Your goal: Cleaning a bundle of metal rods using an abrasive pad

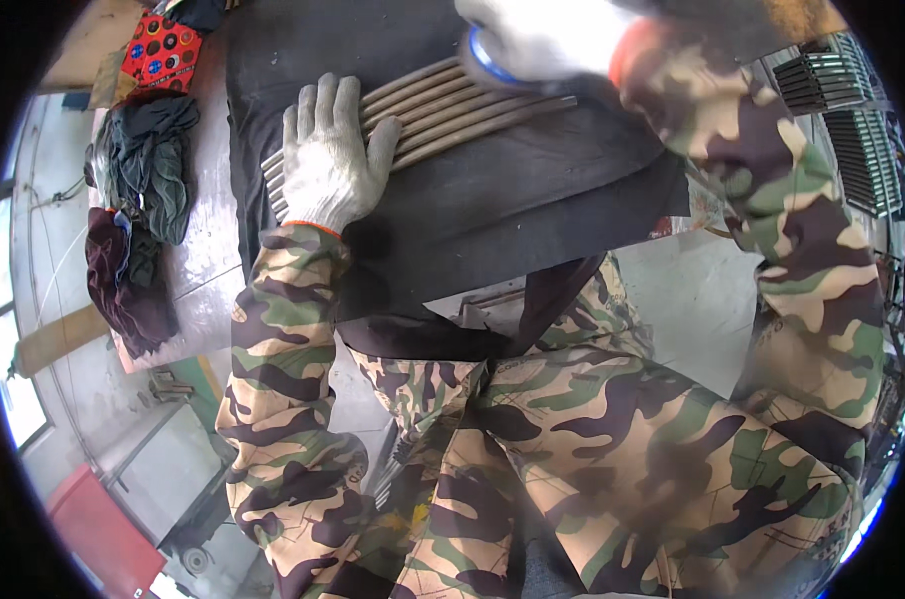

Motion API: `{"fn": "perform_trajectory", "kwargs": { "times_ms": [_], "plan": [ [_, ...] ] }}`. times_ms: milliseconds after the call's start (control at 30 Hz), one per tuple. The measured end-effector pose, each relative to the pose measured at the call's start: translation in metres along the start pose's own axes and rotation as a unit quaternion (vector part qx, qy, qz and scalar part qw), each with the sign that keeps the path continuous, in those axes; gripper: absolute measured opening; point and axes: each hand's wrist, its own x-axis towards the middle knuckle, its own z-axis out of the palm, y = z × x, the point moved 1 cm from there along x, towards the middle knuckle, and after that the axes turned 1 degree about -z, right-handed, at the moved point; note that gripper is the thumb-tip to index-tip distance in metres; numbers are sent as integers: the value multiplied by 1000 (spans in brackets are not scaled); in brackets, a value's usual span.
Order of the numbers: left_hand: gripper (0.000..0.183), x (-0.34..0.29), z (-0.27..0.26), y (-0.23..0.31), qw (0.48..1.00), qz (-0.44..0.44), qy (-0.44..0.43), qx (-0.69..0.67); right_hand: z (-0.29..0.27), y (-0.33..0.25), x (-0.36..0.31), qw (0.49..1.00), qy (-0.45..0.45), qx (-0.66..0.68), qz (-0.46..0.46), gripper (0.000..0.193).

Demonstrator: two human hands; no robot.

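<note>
Several thin metal rods point(443, 107) lie side by side on a black cloth point(502, 195). My left hand point(333, 160), in a white knit glove with an orange cuff, rests flat across their left part with the fingers stretched out. Over the right end of the rods is my right hand point(562, 38), also gloved in white and slightly blurred. It grips a round blue-rimmed thing point(487, 58), mostly hidden by the glove, so its kind does not show. Whether this thing touches the rods, I cannot tell.
Crumpled dark clothes point(148, 170) lie along the left side of the metal-topped table point(208, 215). Behind them is a red patterned box point(161, 52). Racks of stacked dark bars point(857, 160) stand at the right. A red panel point(103, 529) shows low on the left.
</note>
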Motion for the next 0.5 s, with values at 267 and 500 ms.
{"fn": "perform_trajectory", "kwargs": {
  "times_ms": [267,500],
  "plan": [
    [70,-12,-9,8,999,21,38,29,1,1,-4,999,-1,-37,-13,27],
    [69,-9,-8,13,1000,4,11,9,6,-13,-16,998,-10,-34,-57,29]
  ]
}}
